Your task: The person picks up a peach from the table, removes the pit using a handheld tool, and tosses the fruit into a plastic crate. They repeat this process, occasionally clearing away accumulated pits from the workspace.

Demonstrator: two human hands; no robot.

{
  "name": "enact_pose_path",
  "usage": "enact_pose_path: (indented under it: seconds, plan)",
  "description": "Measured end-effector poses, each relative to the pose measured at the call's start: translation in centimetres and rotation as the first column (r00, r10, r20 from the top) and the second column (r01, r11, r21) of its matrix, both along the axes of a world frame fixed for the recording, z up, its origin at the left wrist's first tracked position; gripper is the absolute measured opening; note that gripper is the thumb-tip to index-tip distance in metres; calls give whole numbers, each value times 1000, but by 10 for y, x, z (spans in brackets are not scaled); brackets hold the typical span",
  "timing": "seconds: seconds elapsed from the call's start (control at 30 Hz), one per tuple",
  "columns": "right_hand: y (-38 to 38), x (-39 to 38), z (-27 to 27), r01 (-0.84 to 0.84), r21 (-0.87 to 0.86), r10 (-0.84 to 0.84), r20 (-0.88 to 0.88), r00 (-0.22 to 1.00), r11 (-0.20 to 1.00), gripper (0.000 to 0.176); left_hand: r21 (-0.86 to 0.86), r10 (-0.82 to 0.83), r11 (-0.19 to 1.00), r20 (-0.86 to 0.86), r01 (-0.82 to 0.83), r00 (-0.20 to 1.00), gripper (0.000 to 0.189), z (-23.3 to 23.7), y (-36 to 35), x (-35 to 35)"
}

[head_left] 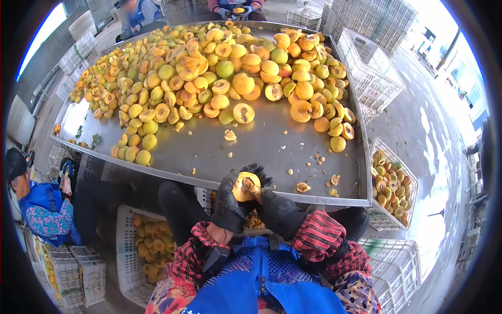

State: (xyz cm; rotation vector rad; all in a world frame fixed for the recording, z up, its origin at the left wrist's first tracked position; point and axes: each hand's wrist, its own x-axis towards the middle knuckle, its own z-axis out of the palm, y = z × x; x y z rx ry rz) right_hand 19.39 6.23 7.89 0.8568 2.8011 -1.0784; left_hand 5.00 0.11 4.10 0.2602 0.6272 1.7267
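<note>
Two hands in dark, close-fitting gloves meet over the near edge of a metal table (209,152), one yellow-orange cut fruit (246,187) between them. The left hand (228,206) grips the fruit at its side, fingers curled; the right hand (280,209) is bent in close from the other side, its fingertips at the cut face, though I cannot tell whether they pinch anything. That fruit is roundish, with pale golden flesh around a brownish middle, its open face turned up toward the person's head. Red-and-black striped sleeves (320,235) bunch in soft ridges near the wrists, and a blue vest (251,269) of open mesh and smooth cloth zips down the front. Across the table's dull, grey sheen spreads a heap of fruit (198,78), plump, yellow, orange and greenish, many pieces split to show rounded hollows or brown centres. Small torn scraps (303,187) dot the bare metal nearer the hands. To the right of the table, a white latticed plastic crate (409,209) holds more fruit; another crate (127,251), also filled, sits below at the left.
</note>
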Motion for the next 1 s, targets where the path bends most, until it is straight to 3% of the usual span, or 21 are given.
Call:
enact_pose_path:
  seconds: [0.03,0.1,0.13,0.2,0.23,0.3,0.33,0.4,0.43,0.5,0.53,0.6,0.67,0.7,0.73,0.87,0.93,1.0]
  plan:
    - [0,0,-1,-7,4,7,-1,1000,1000,53,-23,2,1000,-154,-5,988,49,-2,-1,0]
    - [4,-3,11,-25,-94,32,73,997,995,30,-128,-39,991,-466,-23,884,42,3,-1,-1]
    - [6,-5,17,-30,-143,46,108,993,989,32,-166,-75,985,-612,-36,788,39,9,-1,-2]
    - [6,0,13,-40,-164,50,60,997,986,30,-197,-160,980,-860,-26,485,32,21,-6,-6]
    - [6,1,13,-45,-174,52,36,998,984,29,-166,-139,986,-890,-25,435,30,18,-7,-9]
    - [5,1,20,-63,-108,81,172,982,992,26,-105,-93,994,-939,-17,332,29,17,-7,-12]
    - [5,1,23,-77,-76,93,239,967,994,25,-77,-76,997,-986,0,146,29,22,-7,-14]
    - [3,4,11,-106,-89,118,139,983,990,24,-34,-21,998,-971,49,-236,28,38,-7,-20]
    - [2,6,8,-120,-96,128,90,988,988,26,-20,-8,994,-994,107,-112,28,42,-6,-21]
    - [3,6,16,-94,-230,138,184,973,969,26,27,-4,975,-990,219,142,27,46,-6,-25]
    - [3,6,22,-77,-292,149,231,961,953,27,19,-17,971,-989,239,146,27,44,-7,-27]
    - [3,13,16,-218,-157,223,18,975,963,23,4,-40,961,-988,276,152,27,35,-7,-32]
    - [5,12,15,-170,-273,179,7,984,947,20,-51,-155,972,-872,229,465,28,27,-6,-26]
    - [7,3,27,-42,-447,105,117,988,893,19,-84,-198,974,-771,213,605,28,20,-6,-22]
    - [8,-1,33,102,-590,51,238,970,801,18,-92,-173,983,-745,157,644,28,7,-6,-21]
    - [7,4,26,126,-702,-49,129,990,701,18,-147,-46,987,-634,-63,772,30,-81,2,-23]
    - [4,3,33,126,-727,-60,117,991,675,20,-83,-9,992,-806,-98,593,29,-59,1,-22]
    - [1,2,42,116,-648,-35,137,990,753,21,52,51,999,-996,6,66,26,28,-3,-19]
